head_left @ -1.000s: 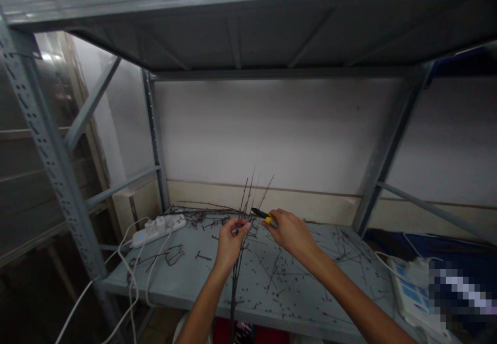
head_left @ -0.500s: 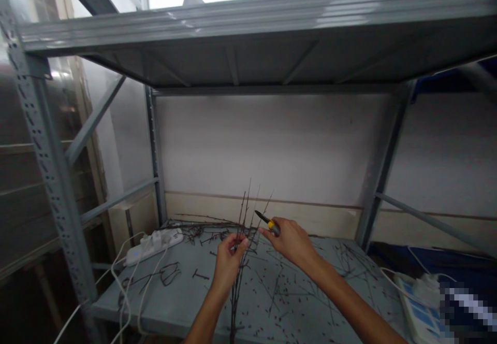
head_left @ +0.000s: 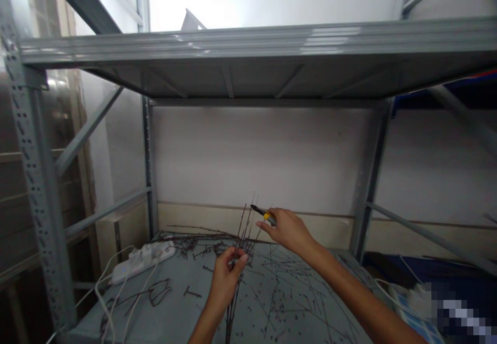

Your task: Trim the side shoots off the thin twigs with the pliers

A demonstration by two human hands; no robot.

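Observation:
My left hand [head_left: 230, 269] is closed around a thin dark branch [head_left: 230, 310] with several fine twigs rising above the fingers. In my right hand [head_left: 286, 228] is a pair of pruning shears [head_left: 264, 214] with dark blades and a yellow-and-grey grip. The blade tips point up and left, close to the upper twigs; whether they touch one cannot be made out. Cut twig pieces and small bits [head_left: 287, 302] lie scattered over the grey shelf to the right of the branch.
A white power strip [head_left: 143, 262] with plugs and cables sits at the shelf's left. Long branches [head_left: 194, 236] lie along the back edge. A bent, looped twig [head_left: 159, 291] rests at left front. Metal rack posts [head_left: 34, 178] and an upper shelf [head_left: 248, 43] frame the space.
The camera view has tilted up, so the scene sits lower. My right hand has brought the shears up and nearer to the upper twigs; my left hand keeps its hold on the branch.

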